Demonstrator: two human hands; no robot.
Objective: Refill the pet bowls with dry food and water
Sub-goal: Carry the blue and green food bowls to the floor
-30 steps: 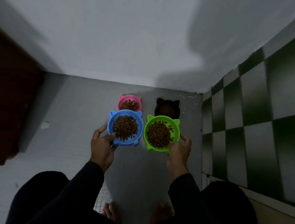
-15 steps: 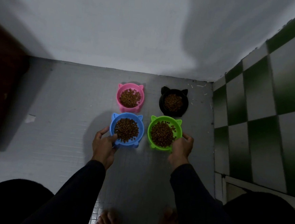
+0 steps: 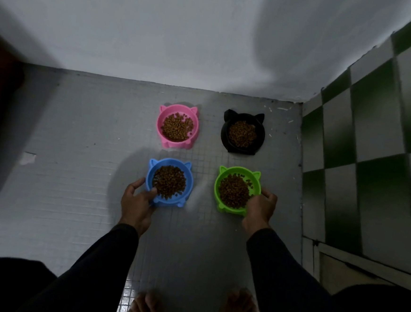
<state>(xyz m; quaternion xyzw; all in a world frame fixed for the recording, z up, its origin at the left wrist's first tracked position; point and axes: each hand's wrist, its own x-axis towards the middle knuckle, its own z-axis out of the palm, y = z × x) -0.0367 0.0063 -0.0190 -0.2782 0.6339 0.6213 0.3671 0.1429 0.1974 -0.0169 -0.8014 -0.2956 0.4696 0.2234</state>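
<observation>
Both near bowls have been drawn apart since a second ago and now sit on the floor [image 3: 73,194], each in line with a far bowl. Ahead stands a white wall [image 3: 160,29]; a green-and-white tiled wall [image 3: 372,144] stands right of the right hand. The blue bowl [image 3: 169,182] is gripped at its near-left rim by the left hand [image 3: 135,203], thumb over the rim, fingers curled round the outside. The green bowl [image 3: 236,190] is gripped at its near-right rim by the right hand [image 3: 259,209] in the same way. Beyond the left fingers sits the pink bowl [image 3: 177,126]; beyond the right fingers, the black bowl [image 3: 242,133]. All four hold brown kibble [image 3: 233,191]. Bare feet [image 3: 148,309] show under the wrists.
</observation>
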